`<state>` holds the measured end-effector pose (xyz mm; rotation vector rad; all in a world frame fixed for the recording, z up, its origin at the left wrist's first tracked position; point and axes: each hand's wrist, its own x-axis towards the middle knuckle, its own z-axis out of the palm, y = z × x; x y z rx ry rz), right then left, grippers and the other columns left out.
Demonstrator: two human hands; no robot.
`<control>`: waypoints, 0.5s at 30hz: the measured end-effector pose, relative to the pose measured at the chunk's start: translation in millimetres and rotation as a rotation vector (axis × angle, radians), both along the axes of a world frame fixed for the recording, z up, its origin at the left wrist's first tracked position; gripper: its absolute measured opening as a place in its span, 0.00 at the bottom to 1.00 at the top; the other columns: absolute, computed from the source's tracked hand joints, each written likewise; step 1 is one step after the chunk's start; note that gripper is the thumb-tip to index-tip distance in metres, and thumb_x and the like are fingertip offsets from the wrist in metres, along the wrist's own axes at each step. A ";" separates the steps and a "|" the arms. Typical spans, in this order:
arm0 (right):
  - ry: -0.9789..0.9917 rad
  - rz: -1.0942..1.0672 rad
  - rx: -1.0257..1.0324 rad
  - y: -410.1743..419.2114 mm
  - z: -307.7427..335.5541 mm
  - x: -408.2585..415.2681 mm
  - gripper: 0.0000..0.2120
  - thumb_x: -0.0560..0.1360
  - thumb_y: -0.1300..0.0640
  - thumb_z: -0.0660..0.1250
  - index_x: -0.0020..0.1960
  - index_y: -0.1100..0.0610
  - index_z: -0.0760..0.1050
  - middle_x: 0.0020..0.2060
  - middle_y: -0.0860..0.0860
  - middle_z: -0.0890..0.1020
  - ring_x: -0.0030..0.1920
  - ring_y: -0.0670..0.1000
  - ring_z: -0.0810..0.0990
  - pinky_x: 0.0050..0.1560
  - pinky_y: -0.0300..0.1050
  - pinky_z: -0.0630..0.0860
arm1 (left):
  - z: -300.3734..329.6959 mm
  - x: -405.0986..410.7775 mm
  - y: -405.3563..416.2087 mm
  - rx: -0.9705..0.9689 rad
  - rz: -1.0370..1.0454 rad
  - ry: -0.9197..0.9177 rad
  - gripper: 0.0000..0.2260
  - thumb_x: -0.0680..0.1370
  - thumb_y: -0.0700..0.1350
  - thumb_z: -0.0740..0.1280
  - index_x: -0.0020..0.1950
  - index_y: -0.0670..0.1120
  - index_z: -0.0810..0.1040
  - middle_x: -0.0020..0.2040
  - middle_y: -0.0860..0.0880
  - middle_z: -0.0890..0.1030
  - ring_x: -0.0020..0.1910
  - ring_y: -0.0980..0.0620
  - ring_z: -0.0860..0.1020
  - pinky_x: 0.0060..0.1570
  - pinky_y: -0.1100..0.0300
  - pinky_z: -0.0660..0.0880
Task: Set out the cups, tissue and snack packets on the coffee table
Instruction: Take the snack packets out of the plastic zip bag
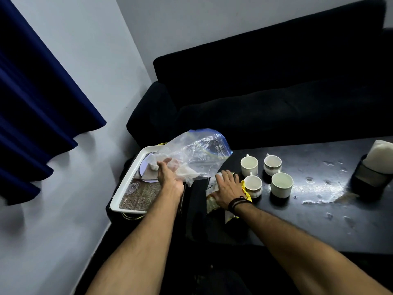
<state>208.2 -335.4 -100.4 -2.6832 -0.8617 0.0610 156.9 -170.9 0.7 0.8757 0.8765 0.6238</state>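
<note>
Several white cups point(249, 166) stand grouped on the dark coffee table point(314, 209), right of my hands. My left hand point(169, 177) grips a crumpled clear plastic bag point(197, 155) with a blue strip, lifted over the white tray point(127, 184). Flat on the table's left end lies a yellow and white snack packet point(212, 204), and my right hand point(226, 191) presses down on it, fingers spread. At the far right stands a dark holder point(368, 175) with white tissue point(380, 159) in it.
The white tray sits left of the table and holds a woven mat, a round white plate point(146, 169) and a clear glass lid point(133, 187). A black sofa point(265, 92) runs behind the table. A blue curtain point(32, 99) hangs at the left wall.
</note>
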 end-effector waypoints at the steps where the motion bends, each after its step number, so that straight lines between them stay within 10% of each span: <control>1: 0.034 0.002 0.147 -1.0 7.1 1.8 0.32 0.75 0.42 0.64 0.72 0.57 0.60 0.73 0.57 0.63 0.75 0.59 0.60 0.75 0.57 0.58 | 0.7 0.1 -1.5 -0.015 -0.015 -0.005 0.20 0.82 0.59 0.54 0.41 0.53 0.80 0.58 0.46 0.78 0.53 0.44 0.77 0.54 0.41 0.77; 7: 1.114 -0.291 1.382 -22.6 79.5 27.5 0.35 0.79 0.45 0.61 0.77 0.41 0.43 0.74 0.57 0.66 0.64 0.62 0.75 0.61 0.65 0.73 | 11.9 3.0 -18.4 0.011 -0.011 0.046 0.17 0.81 0.58 0.59 0.40 0.49 0.75 0.44 0.49 0.78 0.45 0.47 0.76 0.42 0.49 0.77; 12: 1.219 -0.402 1.517 -45.8 118.2 46.8 0.48 0.71 0.42 0.72 0.77 0.40 0.41 0.74 0.58 0.63 0.66 0.62 0.73 0.49 0.62 0.79 | 21.0 1.4 -47.0 0.060 -0.395 -0.001 0.10 0.79 0.49 0.66 0.43 0.43 0.78 0.32 0.49 0.80 0.29 0.51 0.78 0.37 0.50 0.78; 15: 1.092 -0.453 1.475 -63.2 129.6 58.5 0.44 0.74 0.57 0.72 0.78 0.45 0.44 0.70 0.57 0.69 0.63 0.60 0.76 0.49 0.55 0.78 | 31.2 7.6 -76.6 0.145 -0.648 0.040 0.09 0.77 0.43 0.69 0.53 0.39 0.81 0.47 0.42 0.85 0.40 0.48 0.84 0.42 0.52 0.82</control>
